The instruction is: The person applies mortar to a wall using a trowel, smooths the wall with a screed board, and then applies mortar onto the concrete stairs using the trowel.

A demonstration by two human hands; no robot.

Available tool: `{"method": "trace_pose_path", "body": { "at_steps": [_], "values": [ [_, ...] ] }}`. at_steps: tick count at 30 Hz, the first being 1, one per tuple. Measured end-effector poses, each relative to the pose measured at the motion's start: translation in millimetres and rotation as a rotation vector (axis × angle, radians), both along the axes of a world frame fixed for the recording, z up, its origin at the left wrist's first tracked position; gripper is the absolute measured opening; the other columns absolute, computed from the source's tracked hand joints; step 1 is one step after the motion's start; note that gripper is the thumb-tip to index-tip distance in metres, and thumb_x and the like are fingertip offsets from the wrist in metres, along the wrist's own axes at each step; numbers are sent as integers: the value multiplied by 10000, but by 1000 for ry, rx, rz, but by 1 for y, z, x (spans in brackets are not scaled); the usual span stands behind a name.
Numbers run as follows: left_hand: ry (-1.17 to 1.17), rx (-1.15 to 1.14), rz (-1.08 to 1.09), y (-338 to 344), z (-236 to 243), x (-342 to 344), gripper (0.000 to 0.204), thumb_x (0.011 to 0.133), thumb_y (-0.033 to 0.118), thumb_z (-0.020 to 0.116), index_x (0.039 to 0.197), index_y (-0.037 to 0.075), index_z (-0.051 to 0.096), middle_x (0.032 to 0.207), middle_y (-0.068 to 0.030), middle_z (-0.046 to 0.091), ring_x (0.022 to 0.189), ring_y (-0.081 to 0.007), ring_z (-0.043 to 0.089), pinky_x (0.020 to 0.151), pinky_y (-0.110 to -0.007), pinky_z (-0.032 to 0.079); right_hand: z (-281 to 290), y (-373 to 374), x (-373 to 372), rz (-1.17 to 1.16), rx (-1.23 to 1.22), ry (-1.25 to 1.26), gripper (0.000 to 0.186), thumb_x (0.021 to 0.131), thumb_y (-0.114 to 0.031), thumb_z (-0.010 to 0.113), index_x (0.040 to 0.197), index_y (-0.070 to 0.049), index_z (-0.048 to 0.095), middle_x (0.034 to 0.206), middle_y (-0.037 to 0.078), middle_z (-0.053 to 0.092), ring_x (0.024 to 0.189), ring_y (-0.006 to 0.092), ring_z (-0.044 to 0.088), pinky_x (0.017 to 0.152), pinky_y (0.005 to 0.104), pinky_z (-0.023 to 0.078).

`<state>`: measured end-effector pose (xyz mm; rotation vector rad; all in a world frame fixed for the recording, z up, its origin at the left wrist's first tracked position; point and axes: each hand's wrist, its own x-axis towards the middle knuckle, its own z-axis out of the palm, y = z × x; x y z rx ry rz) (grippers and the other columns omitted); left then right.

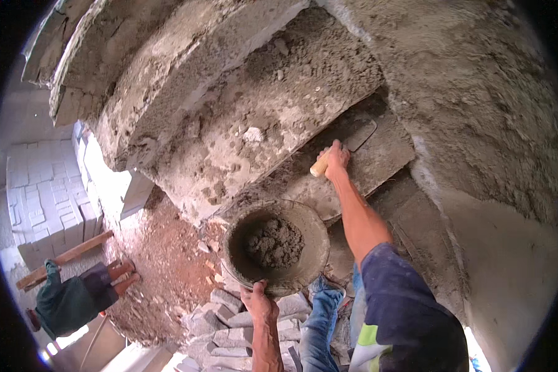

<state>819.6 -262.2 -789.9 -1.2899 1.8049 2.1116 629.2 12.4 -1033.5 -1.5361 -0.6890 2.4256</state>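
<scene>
**Trowel and mortar pan at the stair underside**

At the fingertips of the right hand [336, 159], which are closed round a pale wooden handle, a steel trowel [359, 134] lies blade-flat against the sloping grey surface of a rough concrete stair [273, 111]; the flat lie presses the blade face onto the surface rather than its edge. Below and to the left of those fingers, the left hand [259, 302] grips the near rim of a round mortar pan [276, 247], fingers curled over the lip and clamped on it, so that the pan is held up just beneath the trowel (a short reach from blade to load). A clump of grey mortar [274, 242] sits inside the pan, well apart from the left fingers. Beneath that hand lies a heap of broken grey stone blocks [229, 319], beside the person's blue trouser leg [321, 322]. Farther left of both hands, reddish earth [161, 260] covers the ground, where another person in a green sleeve [62, 301] crouches near a timber plank [62, 259] and stacked white blocks [43, 204]. Nothing stands between trowel and pan.
</scene>
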Motion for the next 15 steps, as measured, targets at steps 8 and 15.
{"method": "trace_pose_path", "body": {
  "at_steps": [8,15],
  "values": [
    [-77,-12,6,-2,27,1,407,717,-79,510,1115,13,511,937,-72,577,783,-190,551,722,-302,491,173,-22,108,592,317,-18,262,911,-333,568,932,-81,499,668,61,532,507,178,548,426,331,447],
    [70,83,-147,17,71,-32,571,685,-69,522,1251,-15,480,1074,-95,591,911,-219,568,810,-289,468,320,20,152,927,201,-186,269,903,-321,563,894,-56,516,647,75,535,478,187,541,402,355,462]
  ]
}}
